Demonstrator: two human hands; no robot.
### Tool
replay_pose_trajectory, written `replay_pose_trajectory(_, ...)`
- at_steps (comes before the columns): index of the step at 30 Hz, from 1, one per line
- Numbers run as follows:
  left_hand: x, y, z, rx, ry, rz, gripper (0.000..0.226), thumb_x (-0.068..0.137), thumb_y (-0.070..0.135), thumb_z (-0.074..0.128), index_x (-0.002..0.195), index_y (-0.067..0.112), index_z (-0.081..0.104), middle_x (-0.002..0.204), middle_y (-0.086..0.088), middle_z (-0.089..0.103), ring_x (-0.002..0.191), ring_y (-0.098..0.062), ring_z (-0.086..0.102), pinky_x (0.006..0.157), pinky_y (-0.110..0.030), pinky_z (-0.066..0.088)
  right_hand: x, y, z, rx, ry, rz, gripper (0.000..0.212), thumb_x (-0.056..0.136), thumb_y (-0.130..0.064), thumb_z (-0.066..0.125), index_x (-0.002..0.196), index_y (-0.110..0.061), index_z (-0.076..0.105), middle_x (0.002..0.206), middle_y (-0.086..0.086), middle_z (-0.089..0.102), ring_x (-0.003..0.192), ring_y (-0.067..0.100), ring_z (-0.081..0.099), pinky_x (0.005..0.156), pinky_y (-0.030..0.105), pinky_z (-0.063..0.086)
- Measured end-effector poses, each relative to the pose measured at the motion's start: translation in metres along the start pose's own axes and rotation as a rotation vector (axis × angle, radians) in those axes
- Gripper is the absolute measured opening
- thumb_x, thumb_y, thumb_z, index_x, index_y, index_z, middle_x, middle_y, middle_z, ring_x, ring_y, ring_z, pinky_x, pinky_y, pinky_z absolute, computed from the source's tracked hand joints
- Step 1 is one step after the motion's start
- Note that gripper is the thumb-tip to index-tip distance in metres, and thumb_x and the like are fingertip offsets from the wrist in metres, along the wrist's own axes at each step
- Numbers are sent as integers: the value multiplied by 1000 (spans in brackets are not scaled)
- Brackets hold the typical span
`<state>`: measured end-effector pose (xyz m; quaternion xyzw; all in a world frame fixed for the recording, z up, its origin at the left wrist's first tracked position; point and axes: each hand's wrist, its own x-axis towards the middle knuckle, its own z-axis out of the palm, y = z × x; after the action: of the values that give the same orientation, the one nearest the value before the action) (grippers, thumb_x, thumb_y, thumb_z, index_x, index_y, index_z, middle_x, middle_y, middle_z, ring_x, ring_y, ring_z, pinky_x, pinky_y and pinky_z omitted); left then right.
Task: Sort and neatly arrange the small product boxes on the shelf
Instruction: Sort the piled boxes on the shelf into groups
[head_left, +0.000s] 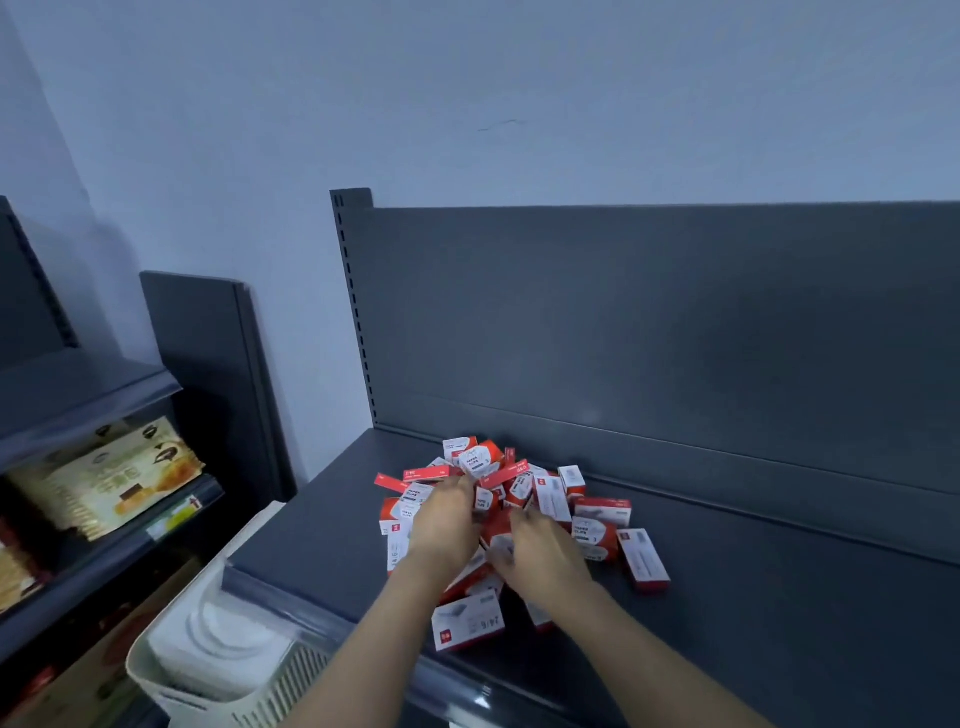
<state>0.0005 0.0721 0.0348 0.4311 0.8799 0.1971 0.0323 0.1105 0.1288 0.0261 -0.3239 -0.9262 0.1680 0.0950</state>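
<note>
A loose heap of several small red and white product boxes (545, 499) lies on the dark grey shelf (779, 597), near its left end. Some boxes read "paper clips". Both hands reach into the heap from the front. My left hand (441, 525) lies on the left side of the pile, fingers pointing up and right among the boxes. My right hand (540, 551) lies on the middle of the pile, fingers spread toward the left hand. The fingertips are hidden among the boxes and blurred, so a hold on any box cannot be made out.
The shelf's back panel (675, 338) rises behind the heap. A white plastic basket (223, 654) sits below the shelf's left end. Further left, another shelf unit (88, 395) holds snack packages (109, 478). A stray box (644, 558) lies at the heap's right edge.
</note>
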Motion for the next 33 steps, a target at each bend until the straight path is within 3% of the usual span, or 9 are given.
replay_pose_trajectory(3, 9, -2, 3, -4, -15, 22, 37, 83, 7, 57, 119, 12, 54, 120, -8, 60, 108, -25, 59, 88, -32, 50, 6, -3, 9, 26, 4, 54, 41, 90, -38, 51, 122, -12, 48, 122, 6, 56, 112, 22, 55, 88, 31, 45)
replay_pose_trajectory(7, 15, 1, 5, 5, -16, 47, 34, 84, 5, 54, 117, 13, 54, 118, -8, 62, 107, -25, 60, 87, -34, 50, 10, -3, 13, 74, 26, 58, 33, 90, -34, 53, 115, -13, 53, 116, 6, 61, 108, 22, 58, 85, 31, 46)
replay_pose_trajectory(10, 15, 4, 1, -1, -8, 40, 26, 86, 7, 52, 111, 12, 56, 109, -7, 66, 98, -25, 63, 77, -29, 49, 9, 2, 11, 104, 5, 57, 14, 92, -29, 51, 98, -18, 57, 107, 6, 65, 100, 22, 62, 80, 31, 47)
replay_pose_trajectory(12, 13, 10, -8, -30, 43, 36, 16, 88, 11, 54, 104, 11, 55, 93, -2, 65, 87, -24, 62, 62, -20, 44, 6, 8, 5, 100, 2, 45, 10, 93, -28, 51, 88, -19, 52, 102, 8, 66, 96, 24, 63, 74, 30, 45)
replay_pose_trajectory(13, 11, 16, -14, -56, 87, 38, 12, 90, 12, 55, 102, 9, 54, 89, -2, 64, 83, -25, 61, 58, -19, 41, 4, 12, 0, 95, 11, 42, 12, 93, -27, 51, 90, -16, 52, 101, 9, 65, 95, 25, 63, 73, 31, 45)
replay_pose_trajectory(16, 10, 43, -26, -135, 223, 101, 24, 89, 20, 61, 106, 4, 56, 94, -12, 66, 89, -31, 62, 68, -32, 45, -7, 26, -22, 71, 61, 58, 28, 93, -31, 50, 106, -6, 54, 107, 13, 62, 98, 30, 61, 77, 36, 47)
replay_pose_trajectory(22, 3, 149, -20, -310, 284, 309, 23, 85, 21, 67, 100, 5, 62, 87, -13, 67, 83, -31, 61, 68, -31, 41, -57, 88, -87, 98, 212, 192, 34, 93, -31, 51, 111, -2, 54, 117, 17, 58, 108, 33, 55, 85, 36, 44)
replay_pose_trajectory(29, -47, 315, 46, -460, 166, 574, 15, 86, 22, 66, 90, 9, 61, 79, -5, 64, 73, -23, 58, 66, -35, 45, -168, 226, -171, 49, 361, 460, 41, 93, -38, 49, 117, -6, 52, 119, 13, 57, 108, 30, 54, 85, 33, 41)
replay_pose_trajectory(33, -91, 407, 89, -481, 120, 669, 14, 87, 23, 65, 89, 10, 59, 78, -1, 60, 70, -18, 53, 63, -27, 38, -242, 307, -210, -23, 416, 577, 41, 92, -36, 51, 121, -7, 51, 122, 13, 56, 111, 31, 54, 88, 33, 42)
